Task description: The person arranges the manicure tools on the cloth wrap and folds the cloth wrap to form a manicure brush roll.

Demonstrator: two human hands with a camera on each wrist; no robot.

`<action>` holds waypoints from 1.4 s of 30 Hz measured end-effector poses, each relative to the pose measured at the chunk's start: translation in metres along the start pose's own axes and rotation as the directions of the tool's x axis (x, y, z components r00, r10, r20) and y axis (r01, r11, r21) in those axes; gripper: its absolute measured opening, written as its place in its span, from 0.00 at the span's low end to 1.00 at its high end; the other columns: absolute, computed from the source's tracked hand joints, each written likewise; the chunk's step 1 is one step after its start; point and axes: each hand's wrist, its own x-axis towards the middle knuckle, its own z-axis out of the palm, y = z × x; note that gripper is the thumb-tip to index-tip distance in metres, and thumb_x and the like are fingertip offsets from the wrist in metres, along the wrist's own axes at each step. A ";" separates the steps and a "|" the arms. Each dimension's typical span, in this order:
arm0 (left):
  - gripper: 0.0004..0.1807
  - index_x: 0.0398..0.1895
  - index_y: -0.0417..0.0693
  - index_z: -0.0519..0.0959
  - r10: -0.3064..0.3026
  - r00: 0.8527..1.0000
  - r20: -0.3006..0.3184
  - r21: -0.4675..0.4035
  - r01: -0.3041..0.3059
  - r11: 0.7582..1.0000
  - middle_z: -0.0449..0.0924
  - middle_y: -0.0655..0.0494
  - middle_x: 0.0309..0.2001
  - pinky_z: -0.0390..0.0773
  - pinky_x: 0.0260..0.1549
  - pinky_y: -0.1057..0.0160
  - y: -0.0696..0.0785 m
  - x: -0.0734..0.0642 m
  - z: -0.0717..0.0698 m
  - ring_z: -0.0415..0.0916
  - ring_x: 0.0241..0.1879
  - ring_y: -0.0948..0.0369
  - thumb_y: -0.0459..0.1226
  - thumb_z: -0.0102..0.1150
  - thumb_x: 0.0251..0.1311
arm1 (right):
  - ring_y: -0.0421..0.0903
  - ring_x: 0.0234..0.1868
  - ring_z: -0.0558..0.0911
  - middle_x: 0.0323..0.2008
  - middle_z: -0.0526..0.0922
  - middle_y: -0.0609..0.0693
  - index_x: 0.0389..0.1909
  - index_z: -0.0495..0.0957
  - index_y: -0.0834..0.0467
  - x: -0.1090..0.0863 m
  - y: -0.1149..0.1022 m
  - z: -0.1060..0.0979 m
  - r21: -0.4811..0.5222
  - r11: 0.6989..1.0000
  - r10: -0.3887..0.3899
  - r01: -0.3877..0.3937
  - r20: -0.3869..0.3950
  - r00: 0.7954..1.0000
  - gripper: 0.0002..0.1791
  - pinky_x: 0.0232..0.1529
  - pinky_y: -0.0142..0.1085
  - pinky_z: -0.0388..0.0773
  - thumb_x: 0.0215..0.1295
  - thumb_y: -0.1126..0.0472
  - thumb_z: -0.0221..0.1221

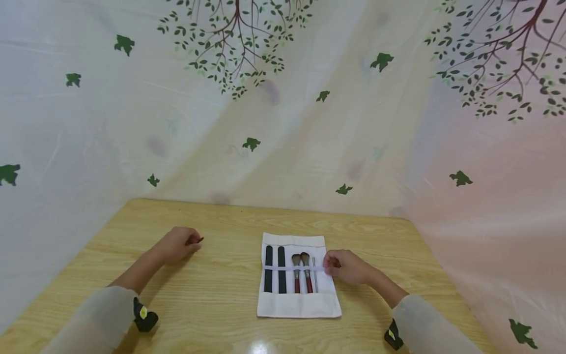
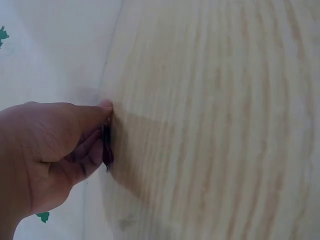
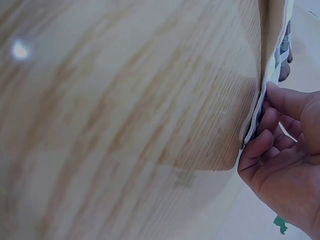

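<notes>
On the table lies an unfolded white cloth tool pouch [image 1: 305,307] with a strap across its middle. Under the strap sit two black flat strips [image 1: 281,270] with rounded tops, two brushes [image 1: 306,271] with red handles, and a thin silvery tool [image 1: 316,275]. My right hand [image 1: 347,266] pinches the pouch's right edge near the strap; in the right wrist view the cloth edge [image 3: 256,116] runs between thumb and fingers. Off to the left, my left hand [image 1: 179,244] holds a small, slim dark reddish object [image 2: 106,145] close to the tabletop, its kind partly hidden by the fingers.
The light wood-grain table [image 1: 221,275] has rounded far corners. Behind it hangs a pale curtain [image 1: 287,162] printed with trees and green birds, also running along the sides. Each sleeve carries a black wrist device [image 1: 145,317] at the cuff.
</notes>
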 end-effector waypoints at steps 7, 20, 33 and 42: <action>0.07 0.44 0.33 0.83 0.039 0.999 -0.020 -0.035 -0.040 0.999 0.83 0.54 0.34 0.80 0.35 0.57 0.007 0.002 0.005 0.78 0.35 0.61 0.30 0.63 0.67 | 0.40 0.28 0.71 0.27 0.74 0.46 0.38 0.78 0.59 -0.001 0.000 0.000 0.008 1.000 -0.005 0.005 0.003 1.000 0.03 0.29 0.32 0.69 0.72 0.67 0.61; 0.15 0.58 0.35 0.81 0.006 0.999 -0.034 -0.286 -0.015 0.958 0.84 0.50 0.44 0.79 0.39 0.60 0.051 0.031 0.015 0.79 0.41 0.59 0.34 0.56 0.75 | 0.38 0.29 0.70 0.27 0.73 0.45 0.36 0.77 0.61 -0.002 -0.003 -0.001 0.011 1.000 0.003 -0.003 0.010 1.000 0.03 0.29 0.30 0.67 0.72 0.68 0.61; 0.14 0.58 0.36 0.78 -0.091 0.995 -0.034 -0.680 0.044 0.732 0.80 0.35 0.53 0.83 0.42 0.58 0.127 0.083 0.049 0.80 0.47 0.44 0.32 0.57 0.74 | 0.39 0.29 0.71 0.27 0.74 0.44 0.36 0.78 0.58 0.002 0.001 -0.001 0.001 0.999 0.040 -0.040 0.025 0.999 0.03 0.29 0.30 0.68 0.72 0.68 0.60; 0.12 0.55 0.35 0.77 -0.160 0.986 -0.048 -0.843 0.046 0.535 0.78 0.45 0.45 0.85 0.42 0.58 0.175 0.116 0.082 0.78 0.41 0.57 0.30 0.58 0.72 | 0.40 0.29 0.72 0.28 0.76 0.47 0.36 0.77 0.62 0.005 0.002 -0.002 0.030 0.999 0.042 -0.043 0.047 0.998 0.03 0.29 0.31 0.69 0.72 0.69 0.60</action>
